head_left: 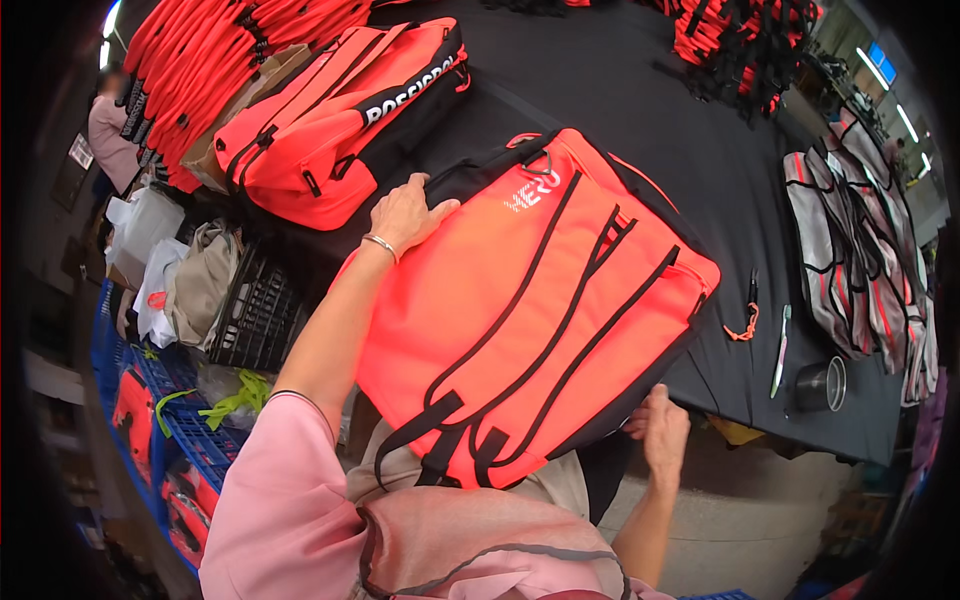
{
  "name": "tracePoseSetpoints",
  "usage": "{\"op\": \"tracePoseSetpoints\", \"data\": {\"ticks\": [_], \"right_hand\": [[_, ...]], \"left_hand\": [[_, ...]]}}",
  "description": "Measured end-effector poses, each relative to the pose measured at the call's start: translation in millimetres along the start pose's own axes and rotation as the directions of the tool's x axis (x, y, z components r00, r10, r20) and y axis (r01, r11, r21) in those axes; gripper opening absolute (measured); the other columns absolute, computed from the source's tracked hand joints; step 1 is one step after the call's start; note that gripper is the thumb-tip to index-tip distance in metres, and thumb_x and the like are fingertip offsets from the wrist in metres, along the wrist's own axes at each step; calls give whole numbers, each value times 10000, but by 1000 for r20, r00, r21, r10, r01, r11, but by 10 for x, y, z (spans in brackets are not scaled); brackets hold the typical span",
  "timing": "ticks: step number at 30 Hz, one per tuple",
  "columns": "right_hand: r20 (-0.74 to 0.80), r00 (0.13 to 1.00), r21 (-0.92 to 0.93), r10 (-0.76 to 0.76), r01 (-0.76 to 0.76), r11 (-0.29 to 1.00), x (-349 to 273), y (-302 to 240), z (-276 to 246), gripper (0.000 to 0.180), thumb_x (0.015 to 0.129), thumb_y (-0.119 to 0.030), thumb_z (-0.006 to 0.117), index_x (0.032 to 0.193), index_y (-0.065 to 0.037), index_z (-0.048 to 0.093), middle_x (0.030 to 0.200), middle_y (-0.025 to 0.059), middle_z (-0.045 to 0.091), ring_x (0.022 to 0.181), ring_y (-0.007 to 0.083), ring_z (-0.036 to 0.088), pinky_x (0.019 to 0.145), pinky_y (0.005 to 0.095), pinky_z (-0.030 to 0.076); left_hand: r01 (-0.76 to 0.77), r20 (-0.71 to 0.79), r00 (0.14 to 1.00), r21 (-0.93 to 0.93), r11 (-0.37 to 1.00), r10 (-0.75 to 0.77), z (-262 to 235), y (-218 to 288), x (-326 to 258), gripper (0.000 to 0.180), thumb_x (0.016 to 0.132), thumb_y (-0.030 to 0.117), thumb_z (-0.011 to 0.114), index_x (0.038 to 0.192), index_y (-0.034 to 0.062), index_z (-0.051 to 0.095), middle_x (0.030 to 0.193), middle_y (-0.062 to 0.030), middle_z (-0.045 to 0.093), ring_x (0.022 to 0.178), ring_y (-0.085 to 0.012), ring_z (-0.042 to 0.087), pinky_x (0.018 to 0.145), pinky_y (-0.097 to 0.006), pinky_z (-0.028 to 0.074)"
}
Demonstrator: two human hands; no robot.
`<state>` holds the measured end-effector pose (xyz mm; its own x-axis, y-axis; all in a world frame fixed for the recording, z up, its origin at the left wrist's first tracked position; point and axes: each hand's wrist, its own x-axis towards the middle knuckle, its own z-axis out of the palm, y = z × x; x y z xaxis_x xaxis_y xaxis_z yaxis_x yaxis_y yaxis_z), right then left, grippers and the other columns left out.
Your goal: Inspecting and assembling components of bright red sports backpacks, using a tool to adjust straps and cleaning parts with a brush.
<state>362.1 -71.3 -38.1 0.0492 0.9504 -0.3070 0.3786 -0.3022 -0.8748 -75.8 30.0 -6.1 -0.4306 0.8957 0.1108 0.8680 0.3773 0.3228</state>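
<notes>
A bright red-orange backpack (470,290) with black trim lies tilted in front of me, straps upward. Its lower end hangs over the table's near edge, against my body. My left hand (403,215) rests on its upper left edge, thumb stretched out and fingers apart. At the backpack's lower right side, my right hand (662,432) is closed with its fingertips at the black side panel, seeming to pinch its edge. Exactly what part lies between those fingertips is hidden.
Another red backpack (330,120) lies beyond my left hand, near stacked red bags (190,70). On the black-covered table (590,70) are a toothbrush (781,350), a metal cup (822,385) and grey bags (850,240). A blue crate (190,420) and a black crate (262,310) stand left.
</notes>
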Motion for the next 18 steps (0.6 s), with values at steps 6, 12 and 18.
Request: {"op": "tracePoseSetpoints", "data": {"ticks": [6,12,18], "right_hand": [[-128,987,403,-100,144,904,0,26,418,418,985,-321,593,1082,84,628,1009,99,666,879,156,624,780,307,514],[-314,891,415,-327,439,797,-373,-650,198,213,914,-121,682,1046,36,626,991,45,643,844,119,589,821,282,491],[-464,613,166,-640,770,617,-696,-1795,-165,330,964,-209,638,1137,71,615,1049,59,652,927,120,574,861,281,468]], "left_hand": [[-19,-6,1000,-345,938,18,-118,-187,-100,577,774,510,730,971,-32,704,933,-273,686,922,-413,672,804,-473,523],[-132,-173,985,-765,631,-3,-742,-129,-606,449,825,353,764,980,-61,686,766,-154,678,723,-182,636,700,-338,505],[-583,-742,656,-614,532,-138,-1592,-47,-881,356,945,313,669,889,-38,646,730,-25,572,697,-98,483,634,-283,424]]}}
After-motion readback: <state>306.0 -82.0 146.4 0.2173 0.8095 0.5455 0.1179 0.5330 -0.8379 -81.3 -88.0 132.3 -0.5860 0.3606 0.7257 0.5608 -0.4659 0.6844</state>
